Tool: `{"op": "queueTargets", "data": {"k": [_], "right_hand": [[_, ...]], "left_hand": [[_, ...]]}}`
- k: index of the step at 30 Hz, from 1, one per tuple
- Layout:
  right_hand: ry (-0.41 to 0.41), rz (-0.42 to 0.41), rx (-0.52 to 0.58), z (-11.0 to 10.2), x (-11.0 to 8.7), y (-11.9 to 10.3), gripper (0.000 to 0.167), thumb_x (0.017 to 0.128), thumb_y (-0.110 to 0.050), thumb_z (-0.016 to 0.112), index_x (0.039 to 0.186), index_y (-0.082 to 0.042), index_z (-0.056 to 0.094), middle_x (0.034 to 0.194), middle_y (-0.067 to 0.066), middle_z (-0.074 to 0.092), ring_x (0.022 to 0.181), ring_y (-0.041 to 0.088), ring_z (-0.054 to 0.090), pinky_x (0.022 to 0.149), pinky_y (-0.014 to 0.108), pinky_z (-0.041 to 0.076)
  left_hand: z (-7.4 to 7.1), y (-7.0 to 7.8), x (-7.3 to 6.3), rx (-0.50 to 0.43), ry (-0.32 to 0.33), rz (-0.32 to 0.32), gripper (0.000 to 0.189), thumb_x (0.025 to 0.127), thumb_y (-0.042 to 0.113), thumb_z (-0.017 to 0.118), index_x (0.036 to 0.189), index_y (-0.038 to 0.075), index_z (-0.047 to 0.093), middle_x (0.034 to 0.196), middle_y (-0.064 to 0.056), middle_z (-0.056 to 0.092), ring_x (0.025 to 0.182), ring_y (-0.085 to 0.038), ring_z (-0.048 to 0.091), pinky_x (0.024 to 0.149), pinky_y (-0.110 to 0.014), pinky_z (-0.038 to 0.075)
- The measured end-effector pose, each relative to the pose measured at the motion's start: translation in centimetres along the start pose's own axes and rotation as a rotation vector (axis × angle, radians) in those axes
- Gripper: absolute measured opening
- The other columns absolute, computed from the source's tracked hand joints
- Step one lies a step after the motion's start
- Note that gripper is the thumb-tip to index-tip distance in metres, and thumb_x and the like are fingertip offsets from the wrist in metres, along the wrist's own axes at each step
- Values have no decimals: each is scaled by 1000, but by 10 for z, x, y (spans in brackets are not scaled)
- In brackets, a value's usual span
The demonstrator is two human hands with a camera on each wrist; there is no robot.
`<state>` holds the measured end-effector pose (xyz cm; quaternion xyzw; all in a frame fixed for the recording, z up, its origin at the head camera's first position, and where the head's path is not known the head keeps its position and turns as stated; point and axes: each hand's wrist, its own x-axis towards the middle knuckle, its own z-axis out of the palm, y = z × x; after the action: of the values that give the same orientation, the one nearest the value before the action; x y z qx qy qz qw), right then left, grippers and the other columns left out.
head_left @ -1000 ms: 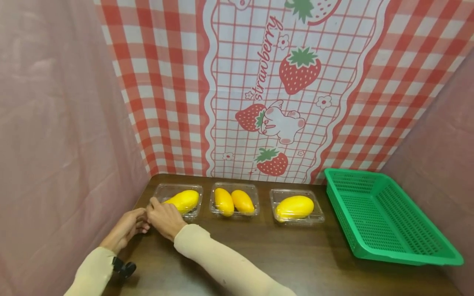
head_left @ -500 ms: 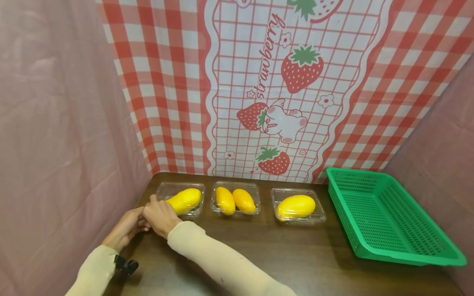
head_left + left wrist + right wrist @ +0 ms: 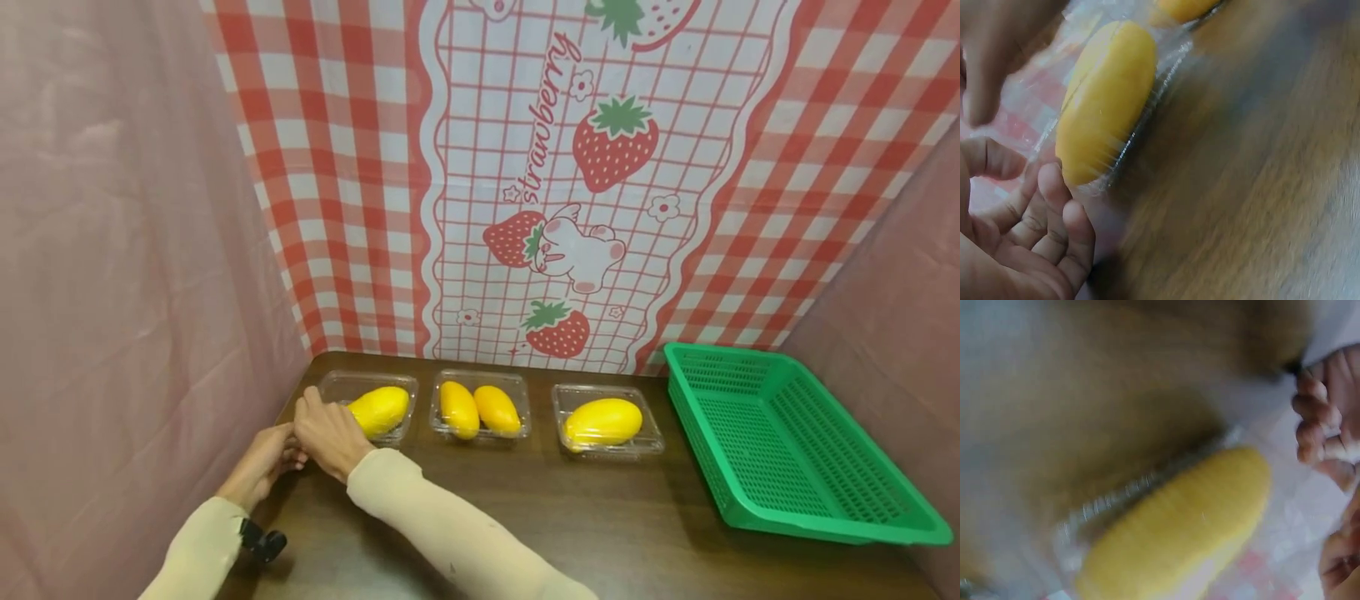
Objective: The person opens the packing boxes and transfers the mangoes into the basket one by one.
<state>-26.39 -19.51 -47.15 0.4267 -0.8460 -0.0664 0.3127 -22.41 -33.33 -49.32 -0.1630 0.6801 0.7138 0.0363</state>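
A yellow mango (image 3: 382, 410) lies in the leftmost clear plastic container (image 3: 367, 379). Clear film (image 3: 1035, 103) covers it, with fine creases streaking over the mango (image 3: 1107, 100) in the left wrist view. At the container's left edge, my right hand (image 3: 330, 433) bends down with curled fingers pinching at the film; its fingertips are hidden in the head view. Below and left of it, my left hand (image 3: 262, 458) has thumb and forefinger together at the film's corner, the other fingers curled. The right wrist view is blurred, with the left hand (image 3: 1335, 412) at its right edge.
A second clear container (image 3: 480, 375) holds two mangoes, and a third (image 3: 607, 390) holds one. The green basket (image 3: 697, 442) stands at the table's right. Pink cloth (image 3: 142, 292) hangs close beside the left arm; a strawberry-print cloth (image 3: 540, 167) hangs behind.
The view shifts slightly. Both hands stay at the left container, the right having dipped left and come back a little. Less of the mango shows beside the right hand, and creases now cross it.
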Motion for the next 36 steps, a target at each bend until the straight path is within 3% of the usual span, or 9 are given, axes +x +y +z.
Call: {"op": "queueTargets", "data": {"k": [9,16,22,30,36], "right_hand": [[-18,43,69,-1,-10,9,31,88,-39,82,103,-16,67,101,-1,55,63,8,58,52,19,50],[-6,53,62,2,-18,9,19,95,-36,75,105,-21,69,102,-4,57,60,8,57,48,22,47],[9,25,39,2,-26,15,8,100,-29,67,106,-24,69,99,-6,57,59,7,54,47,22,44],[25,7,-3,0,-44,35,17,97,-21,67,114,-20,68,100,-6,61,57,7,55,44,23,45],[40,5,39,-1,-64,53,7,96,-25,69,100,-19,67,88,-5,58,53,9,50,41,25,43]], "left_hand": [[6,-4,0,112,13,53,22,102,11,49,96,-1,67,78,-2,66,64,-14,63,62,-29,57],[8,-6,-2,119,6,83,22,102,9,48,99,-1,68,80,-2,67,65,-14,63,62,-28,56],[3,-3,-2,144,-38,87,20,103,13,52,98,4,70,81,-1,68,66,-13,62,62,-28,54],[-4,-1,0,173,-92,58,25,106,22,56,110,-1,66,81,2,66,68,-10,60,61,-27,52],[-3,1,-3,221,-114,56,26,106,23,55,109,-1,65,81,1,65,67,-12,60,62,-29,52]]}}
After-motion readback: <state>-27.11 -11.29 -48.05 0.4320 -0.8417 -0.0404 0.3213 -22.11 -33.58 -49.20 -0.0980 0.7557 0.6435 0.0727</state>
